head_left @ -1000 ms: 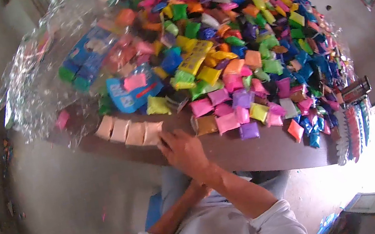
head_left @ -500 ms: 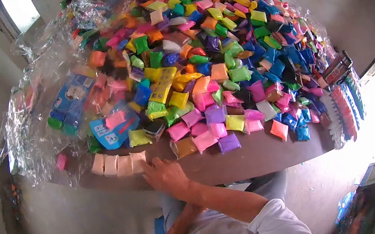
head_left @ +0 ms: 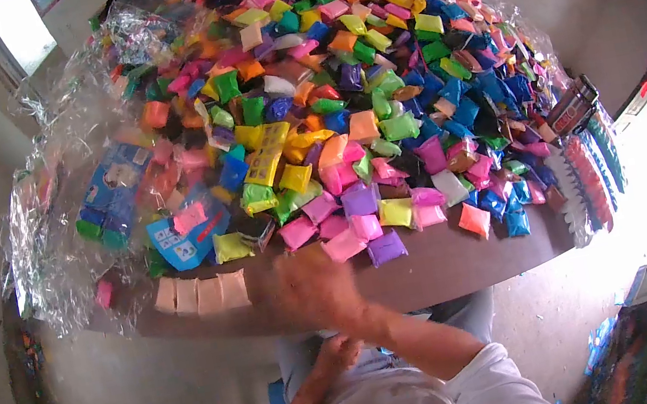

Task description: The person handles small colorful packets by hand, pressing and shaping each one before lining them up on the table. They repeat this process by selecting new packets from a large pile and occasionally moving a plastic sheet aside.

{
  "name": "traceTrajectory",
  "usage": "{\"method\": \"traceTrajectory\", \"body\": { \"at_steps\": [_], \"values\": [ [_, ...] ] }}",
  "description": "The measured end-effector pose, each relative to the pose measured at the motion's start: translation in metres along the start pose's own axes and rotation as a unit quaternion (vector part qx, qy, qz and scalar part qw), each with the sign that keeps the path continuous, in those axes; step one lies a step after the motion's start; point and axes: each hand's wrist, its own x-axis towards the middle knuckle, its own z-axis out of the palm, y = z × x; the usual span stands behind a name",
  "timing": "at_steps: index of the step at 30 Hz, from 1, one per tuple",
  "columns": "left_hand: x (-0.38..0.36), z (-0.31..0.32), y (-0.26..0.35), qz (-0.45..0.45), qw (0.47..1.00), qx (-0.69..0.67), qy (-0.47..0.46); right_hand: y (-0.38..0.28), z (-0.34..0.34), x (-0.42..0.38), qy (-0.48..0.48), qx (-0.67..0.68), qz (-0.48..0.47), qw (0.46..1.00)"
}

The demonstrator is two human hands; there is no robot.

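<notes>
My right hand [head_left: 317, 285] is smeared by motion over the front of the brown table [head_left: 457, 273]. Its fingers are too blurred to read, and it partly covers a brown packet at the edge of the pile. To its left, several pale peach packets [head_left: 200, 295] lie side by side in a row. My left hand [head_left: 340, 353] rests low by my lap, below the table edge, fingers curled in; whatever it may hold is hidden. Nearest the right hand are a pink packet [head_left: 343, 245] and a purple packet [head_left: 387, 248].
A tall heap of colourful small packets [head_left: 365, 47] covers most of the table. Crumpled clear plastic [head_left: 45, 242] drapes over the left side. A blue printed card [head_left: 189, 233] lies at the front left of the heap. Toothed plastic strips [head_left: 585, 186] hang at the right edge.
My right hand has moved right, away from the row of peach packets, toward the brown packet. The left hand now shows more fully below the right forearm. The view has shifted slightly.
</notes>
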Motion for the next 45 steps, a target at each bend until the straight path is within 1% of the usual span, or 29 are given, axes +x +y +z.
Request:
{"method": "traceTrajectory", "body": {
  "at_steps": [2,3,4,6,7,9,13,16,18,19,20,21,22,23,24,25,27,28,29,31,32,34,35,37,38,40,41,43,45],
  "values": [
    [-0.001,-0.001,-0.008,-0.008,1.000,-0.001,0.009,0.043,-0.025,0.019,-0.014,-0.041,0.132,0.990],
    [0.000,-0.001,-0.011,-0.014,1.000,0.000,0.018,0.065,-0.034,0.038,0.094,-0.118,0.149,0.977],
    [0.002,-0.002,-0.013,-0.013,1.000,-0.002,0.019,0.083,-0.050,0.055,0.136,-0.122,0.186,0.965],
    [0.004,-0.004,-0.017,-0.008,1.000,-0.005,-0.004,0.122,-0.068,0.077,0.133,-0.230,0.247,0.932],
    [0.006,-0.003,-0.018,-0.006,1.000,-0.005,-0.003,0.134,-0.073,0.086,0.134,-0.229,0.245,0.932],
    [0.006,-0.001,-0.020,0.035,0.999,-0.002,0.003,0.149,-0.079,0.097,-0.057,-0.243,0.369,0.895],
    [-0.001,0.002,-0.008,0.043,0.999,0.008,0.015,0.153,-0.066,0.101,-0.092,-0.230,0.349,0.904],
    [-0.009,0.002,-0.002,0.011,1.000,0.009,0.019,0.164,-0.053,0.092,-0.087,-0.201,0.385,0.897],
    [-0.008,0.002,-0.003,-0.023,0.998,0.039,0.042,0.174,-0.052,0.084,-0.006,-0.108,0.382,0.918],
    [-0.002,-0.003,-0.012,-0.028,0.998,0.034,0.045,0.186,-0.052,0.078,0.009,-0.091,0.371,0.924],
    [0.007,-0.012,-0.030,0.052,0.999,0.004,-0.006,0.195,-0.052,0.066,0.016,-0.071,0.363,0.929],
    [0.001,-0.016,-0.045,0.126,0.990,-0.030,-0.049,0.177,-0.065,0.061,0.053,-0.021,0.338,0.939],
    [-0.014,-0.014,-0.038,0.110,0.993,-0.043,-0.029,0.168,-0.077,0.053,0.030,0.070,0.342,0.937],
    [-0.022,-0.010,-0.013,0.055,0.998,-0.018,0.005,0.140,-0.094,0.047,0.004,0.084,0.350,0.933],
    [-0.026,-0.009,0.006,0.002,0.999,0.009,0.034,0.126,-0.104,0.031,-0.019,0.169,0.345,0.923],
    [-0.029,-0.010,0.010,-0.004,0.999,-0.001,0.045,0.098,-0.110,0.017,-0.033,0.175,0.370,0.912],
    [-0.031,-0.010,0.017,0.006,0.998,-0.062,0.008,0.070,-0.108,-0.030,-0.072,0.302,0.410,0.858],
    [-0.031,-0.010,0.020,0.002,0.998,-0.068,0.011,0.051,-0.109,-0.048,-0.085,0.366,0.444,0.814],
    [-0.031,-0.010,0.023,0.035,0.995,-0.090,0.003,0.033,-0.108,-0.062,-0.095,0.425,0.477,0.764],
    [-0.036,-0.005,0.036,0.086,0.987,-0.136,-0.006,0.013,-0.108,-0.080,-0.172,0.403,0.494,0.751],
    [-0.040,-0.002,0.043,0.077,0.987,-0.140,-0.016,0.006,-0.106,-0.088,-0.169,0.396,0.505,0.748],
    [-0.042,0.001,0.054,0.124,0.981,-0.151,-0.002,-0.001,-0.104,-0.104,-0.175,0.419,0.520,0.724],
    [-0.040,0.002,0.055,0.119,0.981,-0.152,-0.013,-0.001,-0.102,-0.109,-0.168,0.413,0.527,0.723],
    [-0.040,0.003,0.054,0.158,0.979,-0.125,0.006,-0.002,-0.100,-0.117,-0.147,0.461,0.520,0.704],
    [-0.040,0.003,0.057,0.153,0.980,-0.125,0.002,-0.002,-0.100,-0.119,-0.143,0.459,0.525,0.702],
    [-0.042,0.005,0.066,0.144,0.989,-0.043,0.003,-0.001,-0.100,-0.119,-0.148,0.481,0.514,0.695],
    [-0.042,0.007,0.069,0.141,0.989,-0.041,0.001,0.001,-0.098,-0.122,-0.145,0.481,0.516,0.694],
    [-0.042,0.013,0.075,0.104,0.992,-0.009,0.067,0.004,-0.094,-0.129,-0.162,0.500,0.515,0.677],
    [-0.043,0.014,0.079,0.107,0.991,-0.001,0.074,0.005,-0.093,-0.129,-0.163,0.506,0.517,0.671]
  ]
}}
